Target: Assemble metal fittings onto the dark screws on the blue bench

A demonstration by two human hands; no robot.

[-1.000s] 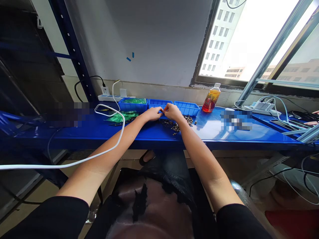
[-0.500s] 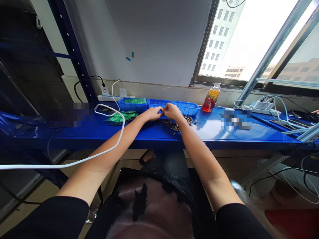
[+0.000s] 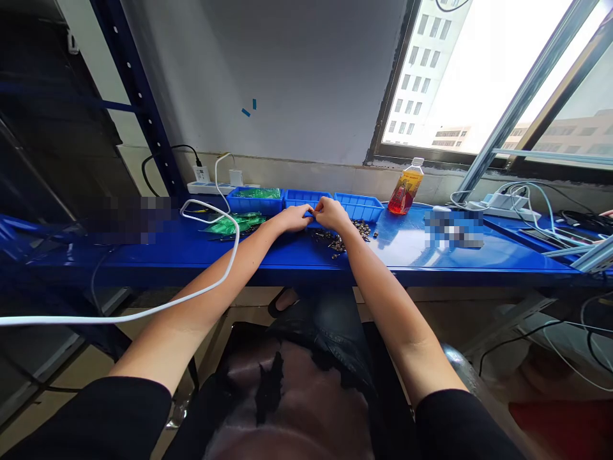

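Note:
My left hand (image 3: 297,218) and my right hand (image 3: 330,213) meet fingertip to fingertip just in front of the middle blue bin (image 3: 306,197). Both are closed in a pinch around something too small to make out. Under and beside my right wrist lies a loose pile of small metal parts (image 3: 338,243), brassy and dark. Left of my left hand, green plastic bags (image 3: 237,223) rest on the blue workbench (image 3: 287,257). More green plastic fills the left blue bin (image 3: 256,203). The right blue bin (image 3: 359,208) stands behind my right hand.
A white cable (image 3: 234,255) loops across the view over my left forearm. Behind the bench's right half stands a bottle of red drink (image 3: 405,188). Power strips (image 3: 502,203) and tangled cables lie at the far right, near a metal post (image 3: 522,83).

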